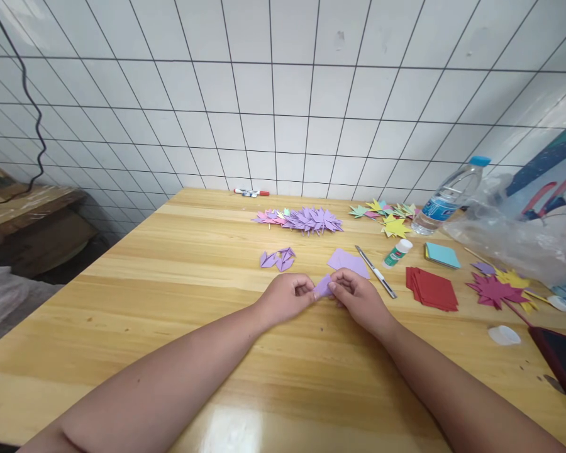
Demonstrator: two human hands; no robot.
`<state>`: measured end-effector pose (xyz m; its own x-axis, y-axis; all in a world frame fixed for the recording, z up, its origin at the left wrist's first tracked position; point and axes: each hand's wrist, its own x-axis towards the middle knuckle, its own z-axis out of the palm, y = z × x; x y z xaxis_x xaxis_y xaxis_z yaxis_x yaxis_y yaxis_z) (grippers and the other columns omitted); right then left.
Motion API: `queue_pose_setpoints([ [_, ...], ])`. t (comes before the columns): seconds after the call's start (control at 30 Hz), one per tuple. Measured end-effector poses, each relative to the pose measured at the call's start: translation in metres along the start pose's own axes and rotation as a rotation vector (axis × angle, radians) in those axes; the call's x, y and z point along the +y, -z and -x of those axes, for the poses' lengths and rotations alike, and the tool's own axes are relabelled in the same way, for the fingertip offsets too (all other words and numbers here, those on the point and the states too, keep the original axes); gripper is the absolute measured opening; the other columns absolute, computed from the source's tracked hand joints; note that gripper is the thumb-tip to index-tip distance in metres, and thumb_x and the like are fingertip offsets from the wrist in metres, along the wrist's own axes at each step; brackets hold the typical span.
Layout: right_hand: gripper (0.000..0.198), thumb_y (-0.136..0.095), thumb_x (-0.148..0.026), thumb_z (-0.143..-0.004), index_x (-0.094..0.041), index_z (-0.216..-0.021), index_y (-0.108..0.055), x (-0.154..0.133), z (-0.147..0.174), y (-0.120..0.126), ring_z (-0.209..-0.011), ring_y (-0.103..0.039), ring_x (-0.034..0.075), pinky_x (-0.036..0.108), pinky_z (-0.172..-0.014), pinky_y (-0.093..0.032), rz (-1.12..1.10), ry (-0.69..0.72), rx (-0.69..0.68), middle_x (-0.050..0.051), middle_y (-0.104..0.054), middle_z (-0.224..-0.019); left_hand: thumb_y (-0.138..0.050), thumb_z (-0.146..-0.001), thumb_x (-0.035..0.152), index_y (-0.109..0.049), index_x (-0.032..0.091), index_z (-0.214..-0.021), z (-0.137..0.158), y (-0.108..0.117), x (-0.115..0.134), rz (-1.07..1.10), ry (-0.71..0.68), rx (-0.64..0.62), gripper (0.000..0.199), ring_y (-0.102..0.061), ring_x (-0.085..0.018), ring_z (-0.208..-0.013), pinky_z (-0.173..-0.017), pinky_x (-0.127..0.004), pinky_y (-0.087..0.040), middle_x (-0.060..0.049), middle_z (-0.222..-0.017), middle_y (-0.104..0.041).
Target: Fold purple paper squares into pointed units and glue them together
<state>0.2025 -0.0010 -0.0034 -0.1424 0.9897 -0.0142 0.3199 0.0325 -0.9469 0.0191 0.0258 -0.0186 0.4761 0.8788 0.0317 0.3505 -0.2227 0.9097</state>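
Between my two hands is a small folded piece of purple paper (323,287). My left hand (285,297) pinches its left end, and my right hand (358,296) grips the right end between thumb and fingers. Just beyond my right hand lie flat purple paper sheets (346,261), partly covered by that hand. A utility knife (377,273) rests slantwise to the right of them. Several folded purple paper pieces (278,258) lie beyond my left hand.
Purple paper leaves (314,220) are piled near the tiled wall. To the right are a glue stick (398,253), red paper (432,289), blue paper (442,255), a water bottle (446,201) and a crimson paper leaf (497,289). A dark tablet-like object (563,358) lies at the right edge.
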Motion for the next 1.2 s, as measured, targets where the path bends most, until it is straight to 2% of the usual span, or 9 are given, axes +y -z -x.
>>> queue_pose_setpoints([
  [0.1,0.013,-0.050,-0.033,-0.081,-0.020,-0.080,-0.053,0.0004,0.0011,0.0013,-0.064,-0.055,0.013,0.023,-0.056,-0.042,0.076,0.044,0.006,-0.001,-0.057,-0.067,-0.056,-0.075,0.038,-0.058,0.016,-0.063,0.0032,-0.0013,0.0019,-0.134,-0.046,-0.039,0.025,-0.041,-0.008,-0.051,-0.049,-0.019,-0.030,0.004,-0.055,-0.050],
  [0.3,0.010,-0.052,-0.026,-0.081,-0.021,-0.077,-0.060,-0.0063,0.0064,0.0000,-0.067,-0.059,0.013,0.024,-0.061,-0.043,0.301,0.168,-0.076,0.000,-0.065,-0.072,-0.057,-0.075,0.037,-0.064,0.018,-0.080,0.0056,-0.0016,0.0056,-0.063,-0.042,-0.054,0.021,-0.051,-0.011,-0.060,-0.053,-0.020,-0.037,0.001,-0.066,-0.061],
  [0.4,0.010,-0.055,-0.028,-0.079,-0.021,-0.085,-0.059,-0.0076,0.0064,-0.0025,-0.070,-0.061,0.014,0.025,-0.064,-0.045,0.236,0.145,-0.058,0.001,-0.066,-0.075,-0.057,-0.074,0.035,-0.063,0.016,-0.076,0.0032,-0.0017,0.0036,0.006,-0.007,-0.045,0.020,-0.050,-0.011,-0.057,-0.052,-0.020,-0.036,0.000,-0.063,-0.059],
  [0.47,0.018,-0.059,-0.031,-0.076,-0.020,-0.091,-0.057,-0.0062,0.0050,-0.0035,-0.071,-0.062,0.015,0.025,-0.064,-0.047,0.142,0.095,-0.046,0.002,-0.066,-0.077,-0.059,-0.073,0.035,-0.062,0.014,-0.076,0.0009,-0.0015,0.0026,0.075,0.001,-0.008,0.021,-0.048,-0.010,-0.055,-0.051,-0.019,-0.036,0.000,-0.061,-0.057],
  [0.57,0.023,-0.062,-0.036,-0.072,-0.018,-0.085,-0.056,-0.0021,0.0022,-0.0032,-0.066,-0.060,0.014,0.024,-0.058,-0.047,-0.017,-0.022,-0.087,0.002,-0.064,-0.074,-0.060,-0.072,0.034,-0.061,0.014,-0.075,-0.0011,-0.0011,0.0027,0.126,0.013,0.041,0.020,-0.045,-0.009,-0.053,-0.050,-0.019,-0.035,0.002,-0.059,-0.053],
  [0.7,0.021,-0.063,-0.036,-0.070,-0.018,-0.078,-0.054,0.0006,0.0008,-0.0019,-0.061,-0.058,0.012,0.023,-0.053,-0.046,-0.129,-0.110,-0.080,0.000,-0.062,-0.070,-0.058,-0.074,0.035,-0.063,0.015,-0.076,0.0010,-0.0019,0.0034,0.017,-0.014,0.004,0.021,-0.046,-0.009,-0.055,-0.052,-0.019,-0.036,0.001,-0.062,-0.056],
  [0.83,0.012,-0.059,-0.029,-0.072,-0.017,-0.075,-0.058,-0.0039,0.0018,-0.0022,-0.057,-0.054,0.010,0.022,-0.053,-0.043,0.081,-0.009,0.002,-0.001,-0.058,-0.063,-0.053,-0.077,0.038,-0.065,0.017,-0.083,0.0030,-0.0029,0.0027,-0.061,-0.043,-0.013,0.024,-0.048,-0.010,-0.058,-0.054,-0.020,-0.036,0.000,-0.067,-0.060],
  [0.97,0.009,-0.057,-0.025,-0.075,-0.018,-0.078,-0.062,-0.0075,0.0035,-0.0033,-0.057,-0.056,0.011,0.021,-0.052,-0.043,0.233,0.087,0.031,0.000,-0.062,-0.065,-0.051,-0.078,0.035,-0.066,0.017,-0.079,0.0015,-0.0021,0.0020,-0.051,-0.016,-0.025,0.023,-0.047,-0.010,-0.057,-0.054,-0.020,-0.035,0.001,-0.064,-0.059],
  [1.2,0.014,-0.055,-0.018,-0.079,-0.022,-0.084,-0.067,-0.0043,0.0072,-0.0016,-0.070,-0.063,0.013,0.023,-0.063,-0.048,0.433,0.364,0.074,0.001,-0.070,-0.079,-0.057,-0.074,0.032,-0.066,0.012,-0.078,-0.0012,0.0007,0.0057,0.198,0.058,-0.065,0.022,-0.054,-0.012,-0.061,-0.058,-0.021,-0.040,-0.002,-0.067,-0.063],
])
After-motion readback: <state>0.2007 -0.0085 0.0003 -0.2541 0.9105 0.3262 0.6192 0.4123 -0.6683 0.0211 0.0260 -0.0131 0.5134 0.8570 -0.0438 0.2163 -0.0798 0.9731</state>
